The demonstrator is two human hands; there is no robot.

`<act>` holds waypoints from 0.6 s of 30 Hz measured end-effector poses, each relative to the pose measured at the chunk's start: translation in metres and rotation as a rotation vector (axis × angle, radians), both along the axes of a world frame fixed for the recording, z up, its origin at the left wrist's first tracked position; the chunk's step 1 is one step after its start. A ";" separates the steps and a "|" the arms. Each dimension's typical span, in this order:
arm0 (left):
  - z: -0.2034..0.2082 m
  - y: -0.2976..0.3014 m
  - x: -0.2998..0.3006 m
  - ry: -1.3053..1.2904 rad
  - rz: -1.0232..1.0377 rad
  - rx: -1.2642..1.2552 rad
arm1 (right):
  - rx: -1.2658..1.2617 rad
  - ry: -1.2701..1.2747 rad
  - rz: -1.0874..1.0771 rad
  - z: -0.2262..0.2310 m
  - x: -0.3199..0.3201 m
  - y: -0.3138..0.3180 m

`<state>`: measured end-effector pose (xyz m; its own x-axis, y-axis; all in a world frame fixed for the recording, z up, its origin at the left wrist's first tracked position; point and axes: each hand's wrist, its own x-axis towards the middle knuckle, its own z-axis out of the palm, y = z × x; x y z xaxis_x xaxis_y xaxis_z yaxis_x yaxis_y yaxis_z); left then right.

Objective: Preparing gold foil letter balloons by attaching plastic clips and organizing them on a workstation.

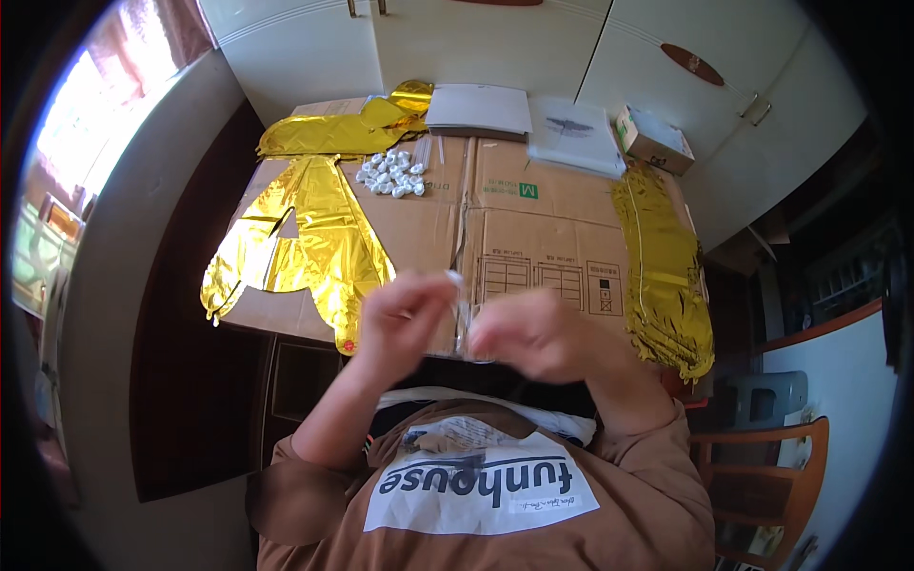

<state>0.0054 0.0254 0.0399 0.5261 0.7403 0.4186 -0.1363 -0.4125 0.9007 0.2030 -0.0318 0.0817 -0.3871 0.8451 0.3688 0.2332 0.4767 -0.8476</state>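
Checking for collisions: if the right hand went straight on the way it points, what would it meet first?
The right hand would probably meet the left hand, though blur and depth leave doubt.

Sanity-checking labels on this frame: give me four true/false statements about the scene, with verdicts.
1. Small white pieces lie clustered on the cardboard. True.
2. The A-shaped gold foil lies right of those pieces. False: the A-shaped gold foil lies to their left.
3. Another gold foil lies along the cardboard's right side. True.
4. Both hands lie flat, fingers straight. False: the left hand and the right hand are held up, fingers bent.
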 end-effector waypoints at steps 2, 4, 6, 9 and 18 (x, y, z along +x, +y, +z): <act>0.001 -0.009 0.003 0.142 -0.124 0.290 | -0.015 -0.010 -0.190 0.028 0.011 0.004; 0.008 -0.015 -0.001 -0.121 -0.133 -0.138 | -0.026 -0.149 -0.131 0.003 0.007 0.006; 0.018 -0.004 -0.002 -0.198 0.051 -0.138 | 0.011 -0.216 0.022 -0.008 -0.004 -0.001; -0.002 -0.001 0.004 0.160 -0.080 0.128 | 0.063 0.122 -0.065 0.012 0.001 0.001; 0.002 0.002 0.006 0.019 -0.092 -0.105 | -0.074 0.116 -0.078 0.022 0.003 0.003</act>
